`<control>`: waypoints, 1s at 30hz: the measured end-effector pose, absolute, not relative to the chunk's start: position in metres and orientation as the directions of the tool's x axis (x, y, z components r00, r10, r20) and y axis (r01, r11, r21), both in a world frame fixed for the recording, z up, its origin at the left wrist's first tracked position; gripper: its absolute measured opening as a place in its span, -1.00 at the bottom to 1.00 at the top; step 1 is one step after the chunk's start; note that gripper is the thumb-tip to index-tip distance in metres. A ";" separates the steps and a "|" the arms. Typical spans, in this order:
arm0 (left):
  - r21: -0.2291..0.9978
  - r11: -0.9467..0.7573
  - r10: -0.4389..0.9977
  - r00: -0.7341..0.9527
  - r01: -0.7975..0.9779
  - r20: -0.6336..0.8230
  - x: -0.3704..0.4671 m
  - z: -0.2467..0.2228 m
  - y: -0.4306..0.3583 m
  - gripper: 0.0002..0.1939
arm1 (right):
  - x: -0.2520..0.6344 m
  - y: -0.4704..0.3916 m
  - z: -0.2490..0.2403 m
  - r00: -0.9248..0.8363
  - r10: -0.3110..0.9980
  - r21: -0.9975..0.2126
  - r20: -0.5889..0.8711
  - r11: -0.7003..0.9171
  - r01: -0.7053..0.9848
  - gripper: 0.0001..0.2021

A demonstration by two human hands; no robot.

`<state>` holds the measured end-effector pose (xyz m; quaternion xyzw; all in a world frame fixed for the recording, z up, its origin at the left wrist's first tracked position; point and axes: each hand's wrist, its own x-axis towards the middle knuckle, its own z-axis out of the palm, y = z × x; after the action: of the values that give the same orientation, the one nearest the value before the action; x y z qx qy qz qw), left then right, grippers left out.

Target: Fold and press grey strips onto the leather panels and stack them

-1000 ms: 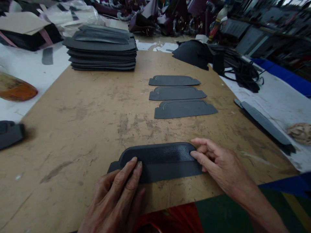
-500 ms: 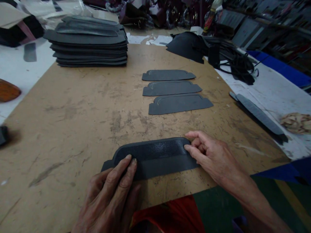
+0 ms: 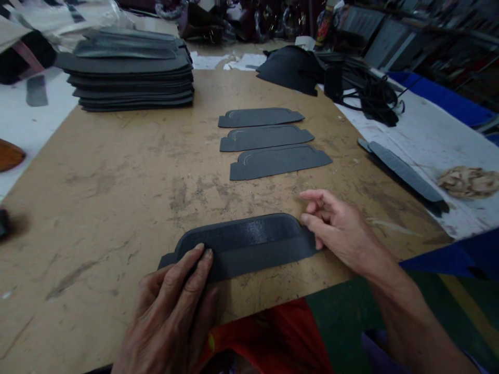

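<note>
Worktable is stretching away toward 12 o'clock, its tan board top [image 3: 117, 171] showing scuffs, scratches and dark stains. White covering [image 3: 15, 124] is flanking the board at 10 o'clock and again at 3. A blue surface [image 3: 440, 96] is edging the white at 2 o'clock. Grey shelving [image 3: 397, 47] is standing at 1 to 2 o'clock, contents blurring. Green floor [image 3: 335, 306] is showing at 5 o'clock, a dull yellow stripe [image 3: 471, 306] crossing it. Light is falling dim and cool, the upper right darkening.

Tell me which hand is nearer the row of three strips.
Right: the right hand is this side of the three strips; the left hand is farther back and left, on another strip.
</note>
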<state>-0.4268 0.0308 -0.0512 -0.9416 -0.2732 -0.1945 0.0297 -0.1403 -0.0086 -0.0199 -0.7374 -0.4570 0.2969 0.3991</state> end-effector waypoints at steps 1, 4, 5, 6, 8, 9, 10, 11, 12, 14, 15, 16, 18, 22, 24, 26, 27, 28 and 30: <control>0.057 -0.847 0.508 0.772 0.529 0.382 -0.427 -0.051 0.031 -0.49 | -0.137 -0.011 -0.022 0.445 0.892 -0.911 -0.078 -0.245 0.332 -0.69; 0.082 -0.837 0.525 0.751 0.541 0.399 -0.427 -0.049 0.032 -0.55 | -0.133 -0.022 -0.024 0.598 0.801 -0.970 0.030 -0.120 0.210 -0.77; 0.090 -0.834 0.529 0.744 0.544 0.408 -0.426 -0.048 0.032 -0.57 | -0.135 -0.027 -0.024 0.627 0.773 -0.961 0.092 -0.096 0.259 -0.80; 0.095 -0.835 0.528 0.741 0.542 0.415 -0.426 -0.048 0.033 -0.58 | -0.138 -0.031 -0.023 0.626 0.762 -0.934 0.166 -0.082 0.348 -0.82; 0.088 -0.835 0.526 0.740 0.544 0.419 -0.424 -0.046 0.033 -0.60 | -0.149 -0.039 -0.022 0.486 0.815 -0.812 0.314 -0.035 0.583 -0.80; 0.082 -0.832 0.529 0.739 0.549 0.418 -0.423 -0.044 0.032 -0.61 | -0.156 -0.042 -0.022 0.353 0.863 -0.719 0.363 0.019 0.694 -0.77; 0.076 -0.826 0.536 0.735 0.559 0.415 -0.422 -0.043 0.030 -0.61 | -0.164 -0.044 -0.024 0.201 0.901 -0.613 0.385 0.087 0.785 -0.71; 0.072 -0.821 0.540 0.732 0.566 0.416 -0.421 -0.041 0.028 -0.62 | -0.171 -0.046 -0.026 0.055 0.922 -0.500 0.382 0.156 0.852 -0.64; 0.072 -0.818 0.546 0.730 0.571 0.411 -0.420 -0.040 0.026 -0.63 | -0.177 -0.047 -0.030 -0.064 0.930 -0.386 0.361 0.212 0.898 -0.55; 0.081 -0.808 0.565 0.729 0.583 0.386 -0.418 -0.037 0.022 -0.64 | -0.186 -0.047 -0.039 -0.196 0.928 -0.184 0.316 0.262 0.947 -0.38; 0.085 -0.803 0.576 0.729 0.590 0.370 -0.418 -0.036 0.021 -0.63 | -0.188 -0.046 -0.044 -0.224 0.925 -0.110 0.308 0.269 0.957 -0.34; 0.087 -0.795 0.588 0.728 0.600 0.352 -0.418 -0.035 0.021 -0.62 | -0.189 -0.046 -0.049 -0.241 0.921 -0.057 0.307 0.271 0.961 -0.32; 0.085 -0.763 0.628 0.704 0.641 0.330 -0.423 -0.033 0.021 -0.62 | -0.188 -0.045 -0.055 -0.257 0.915 -0.001 0.311 0.271 0.962 -0.32; 0.085 -0.681 0.700 0.613 0.727 0.367 -0.442 -0.028 0.020 -0.70 | -0.186 -0.045 -0.056 -0.272 0.906 0.028 0.325 0.279 0.960 -0.29; 0.086 -0.666 0.706 0.588 0.741 0.395 -0.448 -0.025 0.017 -0.73 | -0.186 -0.046 -0.056 -0.275 0.901 0.032 0.337 0.281 0.959 -0.26; 0.077 -0.692 0.685 0.618 0.718 0.385 -0.443 -0.023 0.011 -0.72 | -0.186 -0.046 -0.056 -0.283 0.894 0.032 0.347 0.290 0.956 -0.24; 0.071 -0.723 0.661 0.659 0.687 0.358 -0.437 -0.022 0.008 -0.69 | -0.186 -0.046 -0.057 -0.288 0.891 0.033 0.351 0.295 0.955 -0.23; 0.069 -0.759 0.630 0.704 0.647 0.327 -0.428 -0.021 0.005 -0.63 | -0.185 -0.046 -0.059 -0.294 0.887 0.036 0.355 0.301 0.953 -0.23; 0.089 -0.817 0.570 0.775 0.570 0.272 -0.408 -0.021 0.004 -0.45 | -0.184 -0.046 -0.062 -0.311 0.879 0.045 0.362 0.317 0.947 -0.25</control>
<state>-0.4082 0.0035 -0.0210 -0.9422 -0.3025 -0.1444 -0.0007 -0.1836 -0.0458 -0.0616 -0.5707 -0.7999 -0.1258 0.1368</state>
